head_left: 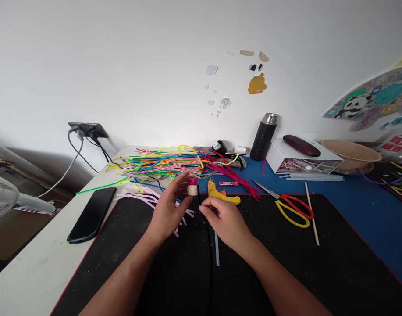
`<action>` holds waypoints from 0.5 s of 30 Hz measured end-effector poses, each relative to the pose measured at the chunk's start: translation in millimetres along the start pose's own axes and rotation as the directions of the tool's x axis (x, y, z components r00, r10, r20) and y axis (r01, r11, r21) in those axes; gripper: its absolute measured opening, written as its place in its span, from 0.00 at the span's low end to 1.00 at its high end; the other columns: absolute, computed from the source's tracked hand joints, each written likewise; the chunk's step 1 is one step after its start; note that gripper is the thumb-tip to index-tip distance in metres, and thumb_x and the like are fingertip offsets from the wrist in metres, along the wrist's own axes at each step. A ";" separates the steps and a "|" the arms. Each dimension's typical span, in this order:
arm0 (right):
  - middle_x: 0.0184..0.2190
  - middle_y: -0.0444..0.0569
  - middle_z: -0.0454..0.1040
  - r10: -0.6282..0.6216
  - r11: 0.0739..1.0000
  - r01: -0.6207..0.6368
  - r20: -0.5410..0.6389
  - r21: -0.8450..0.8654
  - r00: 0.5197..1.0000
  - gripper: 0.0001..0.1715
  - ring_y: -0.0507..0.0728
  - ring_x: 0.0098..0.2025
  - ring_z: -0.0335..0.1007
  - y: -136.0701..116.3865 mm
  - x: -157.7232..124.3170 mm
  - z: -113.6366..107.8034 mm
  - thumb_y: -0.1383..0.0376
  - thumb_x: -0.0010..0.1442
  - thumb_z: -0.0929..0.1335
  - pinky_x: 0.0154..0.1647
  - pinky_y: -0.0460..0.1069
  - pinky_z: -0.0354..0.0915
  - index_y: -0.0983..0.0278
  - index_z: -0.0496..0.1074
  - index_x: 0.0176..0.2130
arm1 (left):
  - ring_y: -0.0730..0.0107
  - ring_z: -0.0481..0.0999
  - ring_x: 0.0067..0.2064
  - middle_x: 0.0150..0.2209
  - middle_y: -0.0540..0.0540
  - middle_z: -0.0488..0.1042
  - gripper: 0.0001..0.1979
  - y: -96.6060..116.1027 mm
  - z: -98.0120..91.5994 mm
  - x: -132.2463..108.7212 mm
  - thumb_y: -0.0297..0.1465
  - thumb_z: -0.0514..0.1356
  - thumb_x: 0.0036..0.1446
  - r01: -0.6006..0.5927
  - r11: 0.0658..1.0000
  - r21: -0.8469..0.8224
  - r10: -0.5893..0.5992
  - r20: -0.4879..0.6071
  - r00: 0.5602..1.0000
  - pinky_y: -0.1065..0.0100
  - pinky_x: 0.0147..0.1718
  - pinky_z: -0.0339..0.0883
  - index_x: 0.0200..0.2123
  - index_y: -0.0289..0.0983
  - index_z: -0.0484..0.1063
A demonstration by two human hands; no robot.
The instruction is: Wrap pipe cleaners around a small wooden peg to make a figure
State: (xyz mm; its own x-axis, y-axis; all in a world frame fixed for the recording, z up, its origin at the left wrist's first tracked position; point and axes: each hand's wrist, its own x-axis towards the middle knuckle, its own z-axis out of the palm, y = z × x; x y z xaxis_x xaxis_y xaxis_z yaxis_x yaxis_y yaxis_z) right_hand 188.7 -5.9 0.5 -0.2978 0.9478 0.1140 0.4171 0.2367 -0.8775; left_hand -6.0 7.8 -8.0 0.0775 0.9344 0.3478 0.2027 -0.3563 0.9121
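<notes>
My left hand (172,204) grips a small cylinder (192,188) between thumb and fingers; it is magenta on top and cream below and looks wound from fuzzy stems. In my right hand (225,217), thumb and forefinger pinch a long black pipe cleaner (210,254). Its upper end is beside the cylinder, and the rest runs down to the bottom of the view. I cannot tell whether that end is attached. Just beyond my right hand lies a yellow glue gun (222,193), with a translucent glue stick (217,250) visible below the hand.
Colourful pipe cleaners (164,162) are heaped at the back. Scissors (289,206) and a wooden stick (311,215) lie at right on the black mat (269,267). A phone (92,215) is at left. A black thermos (264,137) and white drawer box (302,158) stand by the wall.
</notes>
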 end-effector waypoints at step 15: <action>0.26 0.42 0.74 -0.004 1.000 0.004 -0.007 -0.009 1.000 0.09 0.54 0.29 0.68 1.5 -0.2 0.8 0.63 0.69 0.69 0.31 0.47 0.60 0.60 0.76 0.35 | 0.60 0.78 0.59 0.64 0.42 0.74 0.31 -0.6 0.1 -0.4 0.29 0.63 0.65 -0.011 1.000 -0.009 0.011 -0.007 1.000 0.57 0.59 0.73 0.69 0.48 0.64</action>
State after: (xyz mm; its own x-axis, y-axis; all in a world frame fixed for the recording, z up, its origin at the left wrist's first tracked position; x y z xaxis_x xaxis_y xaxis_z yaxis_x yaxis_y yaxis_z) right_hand 188.7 -5.9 -1.2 -0.2933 0.9484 0.1208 0.4236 0.2422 -0.8729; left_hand -6.1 7.7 -8.7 0.0732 0.9305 0.3589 0.1933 -0.3663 0.9102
